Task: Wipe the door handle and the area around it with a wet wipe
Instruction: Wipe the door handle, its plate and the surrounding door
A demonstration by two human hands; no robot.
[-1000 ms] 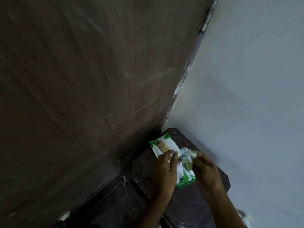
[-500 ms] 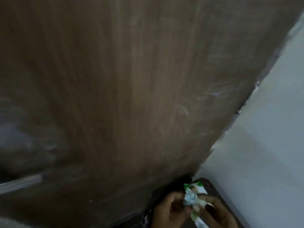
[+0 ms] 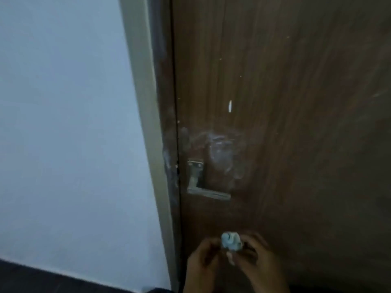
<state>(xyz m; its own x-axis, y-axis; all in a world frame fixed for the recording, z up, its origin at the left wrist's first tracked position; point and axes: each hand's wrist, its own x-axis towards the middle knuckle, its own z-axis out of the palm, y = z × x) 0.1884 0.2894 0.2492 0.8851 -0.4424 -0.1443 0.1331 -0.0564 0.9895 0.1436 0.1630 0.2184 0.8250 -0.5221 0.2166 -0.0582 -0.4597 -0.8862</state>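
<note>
Head view: both hands meet at six o'clock, the left hand [image 3: 204, 264] and right hand [image 3: 257, 262] pinching a crumpled wet wipe [image 3: 231, 241] between their fingertips. At twelve o'clock from them sits the metal door handle [image 3: 203, 182] on the smudged brown door [image 3: 296, 123].

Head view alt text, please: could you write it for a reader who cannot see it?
Two hands, left and right, hold a crumpled wipe between them below a metal handle on a brown door. Whitish smears surround the handle; a pale wall lies left.
</note>
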